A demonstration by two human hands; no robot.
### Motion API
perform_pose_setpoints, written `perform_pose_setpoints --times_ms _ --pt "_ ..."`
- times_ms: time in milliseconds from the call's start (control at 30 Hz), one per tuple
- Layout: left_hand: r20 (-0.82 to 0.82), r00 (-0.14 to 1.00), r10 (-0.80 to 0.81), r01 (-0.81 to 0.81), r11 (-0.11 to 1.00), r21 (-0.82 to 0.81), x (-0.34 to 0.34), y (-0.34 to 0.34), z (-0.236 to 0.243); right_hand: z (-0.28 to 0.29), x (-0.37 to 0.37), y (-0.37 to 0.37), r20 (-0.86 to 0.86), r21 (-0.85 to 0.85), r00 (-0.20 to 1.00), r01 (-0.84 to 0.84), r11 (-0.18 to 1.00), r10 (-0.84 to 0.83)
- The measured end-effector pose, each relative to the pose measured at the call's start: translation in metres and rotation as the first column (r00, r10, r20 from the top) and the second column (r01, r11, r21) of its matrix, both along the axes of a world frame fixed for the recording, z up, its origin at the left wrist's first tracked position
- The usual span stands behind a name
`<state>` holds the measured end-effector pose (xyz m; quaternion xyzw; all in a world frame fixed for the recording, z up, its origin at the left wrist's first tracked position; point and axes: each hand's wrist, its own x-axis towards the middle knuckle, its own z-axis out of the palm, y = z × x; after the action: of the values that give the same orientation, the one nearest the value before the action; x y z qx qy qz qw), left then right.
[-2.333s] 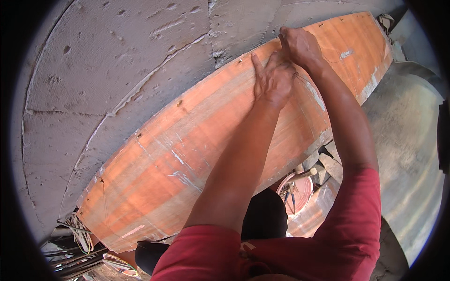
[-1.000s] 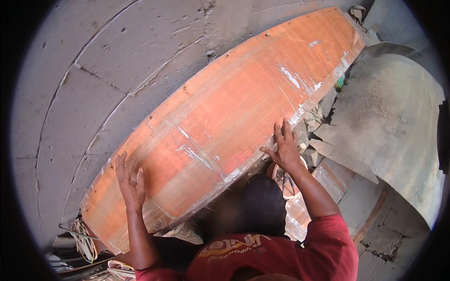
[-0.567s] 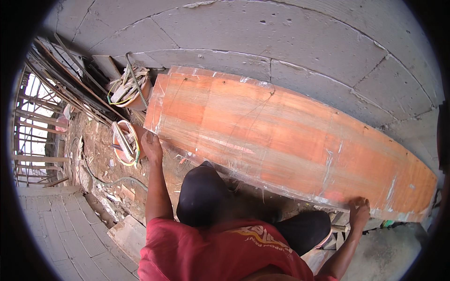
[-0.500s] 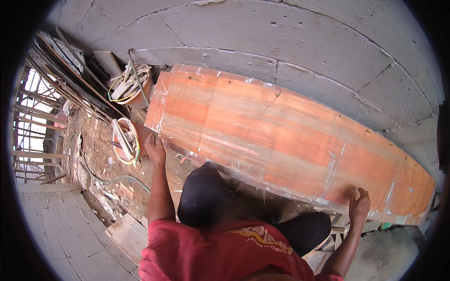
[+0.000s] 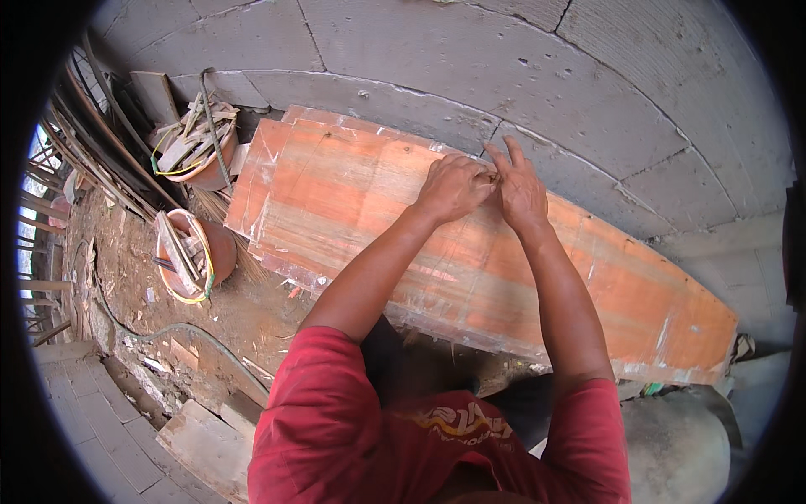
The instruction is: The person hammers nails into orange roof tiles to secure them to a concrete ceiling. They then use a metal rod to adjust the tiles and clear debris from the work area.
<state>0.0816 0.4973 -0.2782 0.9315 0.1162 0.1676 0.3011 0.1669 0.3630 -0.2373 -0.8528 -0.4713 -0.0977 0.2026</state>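
A stack of orange-brown plywood sheets (image 5: 403,244), worn and smeared with whitish residue, lies in front of me along the wall. Over its far half, both hands are close together. My left hand (image 5: 457,186) has its fingers drawn into a pinch around something small and dark that I cannot make out. Right beside its fingertips is my right hand (image 5: 525,197), with two fingers stretched up and apart. Its thumb side is turned toward the left hand and partly hidden.
Two buckets of wood scraps stand at the left, one nearer (image 5: 220,252) and one by the wall (image 5: 206,172). Long timber strips (image 5: 101,134) lean behind them. A hose (image 5: 159,333) crosses the littered dirt floor. A grey block wall (image 5: 403,50) borders the plywood's far side.
My left hand has left the plywood's left corner and my right hand its near right edge. Both have come together over the far half of the top sheet. The view has shifted slightly.
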Motion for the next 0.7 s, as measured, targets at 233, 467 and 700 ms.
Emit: perform_pose_setpoints --times_ms 233,467,700 --pt "0.191 0.982 0.001 0.003 1.0 -0.02 -0.008 -0.021 -0.038 0.018 0.035 0.0 0.289 -0.671 0.924 0.009 0.741 0.251" --pt "0.302 0.953 0.005 0.017 0.997 -0.072 -0.011 -0.016 -0.045 0.02 0.022 0.001 0.268 -0.834 0.884 0.015 0.551 0.382" --pt "0.193 0.98 0.053 -0.01 0.976 -0.216 -0.006 -0.023 -0.039 -0.045 -0.021 -0.04 -0.183 -0.237 0.975 0.083 0.968 -0.128"
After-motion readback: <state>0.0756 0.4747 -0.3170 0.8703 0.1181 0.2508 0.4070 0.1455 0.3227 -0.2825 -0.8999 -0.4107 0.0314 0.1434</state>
